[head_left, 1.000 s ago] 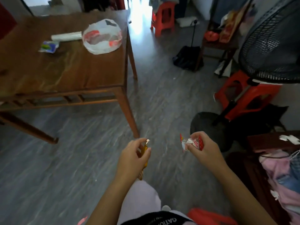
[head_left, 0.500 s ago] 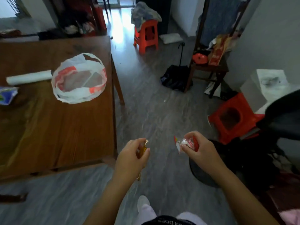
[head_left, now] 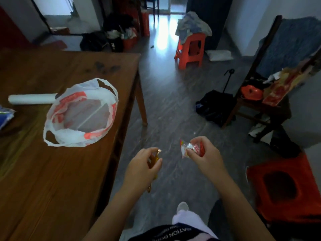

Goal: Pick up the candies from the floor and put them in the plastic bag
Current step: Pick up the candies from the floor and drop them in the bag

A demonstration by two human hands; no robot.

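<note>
Closer than a second before, the worktop (head_left: 57,180) held the open plastic bag (head_left: 81,113) at ten o'clock. Left hand (head_left: 142,166) pinched a gold-wrapped candy (head_left: 155,159), right hand (head_left: 205,153) red-and-white candies (head_left: 191,148); loose wrappers risked slipping floorward.

A brown wooden table (head_left: 66,171) carries an open white-and-red plastic bag (head_left: 81,113) near its right edge, a white roll (head_left: 32,98) just left of the bag, and a blue packet (head_left: 5,115) at the left edge
</note>
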